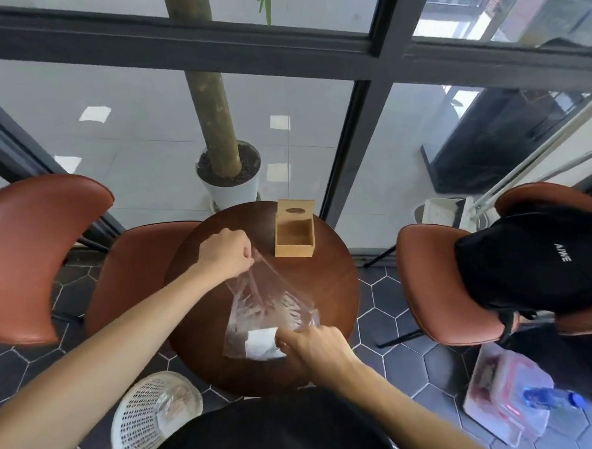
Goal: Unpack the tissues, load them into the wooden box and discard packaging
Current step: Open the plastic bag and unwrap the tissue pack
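A clear plastic wrapper (264, 305) lies stretched across the round dark wooden table (328, 284). My left hand (225, 252) pinches the wrapper's far end and lifts it. My right hand (311, 350) grips the white tissue stack (261, 343), which sits at the wrapper's near end, partly inside the plastic. The light wooden box (294, 236) stands at the table's far side, its top slid back and its inside bare.
A white perforated waste basket (150, 417) stands on the tiled floor, near left of the table. Brown chairs flank the table: one on the left (32, 258), and one on the right (438, 285) carrying a black backpack (536, 259). A potted tree (229, 179) stands behind.
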